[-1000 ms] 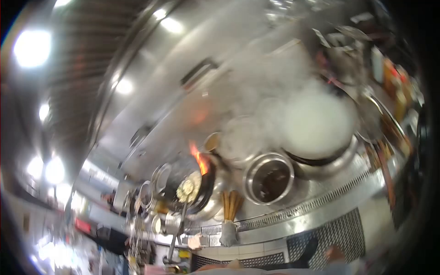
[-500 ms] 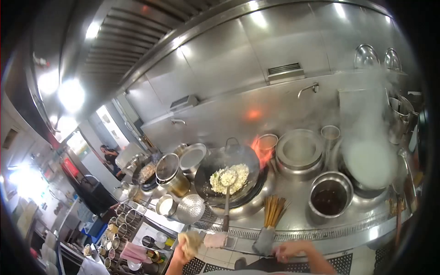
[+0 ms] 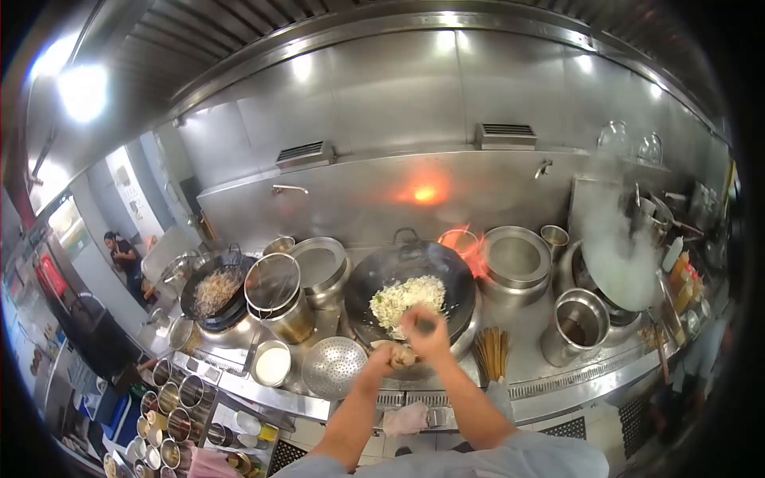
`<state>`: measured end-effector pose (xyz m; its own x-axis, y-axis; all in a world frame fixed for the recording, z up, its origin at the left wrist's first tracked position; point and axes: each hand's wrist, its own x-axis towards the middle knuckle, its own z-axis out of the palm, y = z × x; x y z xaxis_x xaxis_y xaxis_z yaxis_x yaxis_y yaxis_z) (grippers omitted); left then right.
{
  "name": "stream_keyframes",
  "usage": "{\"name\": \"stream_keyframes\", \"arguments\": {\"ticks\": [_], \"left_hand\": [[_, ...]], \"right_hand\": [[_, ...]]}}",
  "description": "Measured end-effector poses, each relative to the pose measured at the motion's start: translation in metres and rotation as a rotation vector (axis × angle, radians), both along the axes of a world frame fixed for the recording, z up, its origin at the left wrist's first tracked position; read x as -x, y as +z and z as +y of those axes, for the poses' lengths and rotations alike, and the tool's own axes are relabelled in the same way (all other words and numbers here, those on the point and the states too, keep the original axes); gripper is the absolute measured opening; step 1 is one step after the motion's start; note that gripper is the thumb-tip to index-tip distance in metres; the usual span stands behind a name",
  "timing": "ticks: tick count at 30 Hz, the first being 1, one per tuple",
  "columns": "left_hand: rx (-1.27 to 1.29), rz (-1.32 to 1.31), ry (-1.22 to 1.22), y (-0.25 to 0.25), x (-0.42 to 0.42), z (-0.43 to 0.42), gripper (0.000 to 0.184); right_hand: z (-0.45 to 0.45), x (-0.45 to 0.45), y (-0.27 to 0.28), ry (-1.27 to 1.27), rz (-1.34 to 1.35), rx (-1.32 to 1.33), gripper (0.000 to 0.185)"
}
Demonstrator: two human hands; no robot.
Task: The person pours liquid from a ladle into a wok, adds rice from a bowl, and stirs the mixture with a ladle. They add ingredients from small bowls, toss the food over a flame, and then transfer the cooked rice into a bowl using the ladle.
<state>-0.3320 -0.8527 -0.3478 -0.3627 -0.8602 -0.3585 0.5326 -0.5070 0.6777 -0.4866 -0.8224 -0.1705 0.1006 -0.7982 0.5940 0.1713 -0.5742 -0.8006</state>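
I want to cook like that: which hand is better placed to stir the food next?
Probably the right hand: it looks to be over the wok, closer to the food. The left hand is lower, by the wok's near edge.

Lt. grey top point(image 3: 478, 464) w/ short slvs. point(image 3: 558, 452), a bit creased; forearms point(image 3: 468, 398) & fingers point(image 3: 414, 315) bare.

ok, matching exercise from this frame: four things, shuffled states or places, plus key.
1. middle black round metal wok
2. far-left black round metal wok
3. round silver perforated metal strainer
4. bundle of thin brown sticks

A. left of the left hand
B. holds brownish food
C. front-right of the middle wok
D. holds pale, chopped food

1-D, 2-B, 3-A, 4-C
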Motion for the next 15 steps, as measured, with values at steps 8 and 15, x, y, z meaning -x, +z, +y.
{"name": "stream_keyframes", "arguments": {"ticks": [8, 15], "left_hand": [[-0.168, 0.188, 0.306, 0.086, 0.035, 0.059, 0.037], [-0.160, -0.027, 0.489, 0.035, 0.037, 0.124, 0.017]], "right_hand": [[-0.130, -0.028, 0.103, -0.168, 0.029, -0.375, 0.016], [-0.164, -0.026, 0.149, -0.346, -0.147, -0.207, 0.009]]}}
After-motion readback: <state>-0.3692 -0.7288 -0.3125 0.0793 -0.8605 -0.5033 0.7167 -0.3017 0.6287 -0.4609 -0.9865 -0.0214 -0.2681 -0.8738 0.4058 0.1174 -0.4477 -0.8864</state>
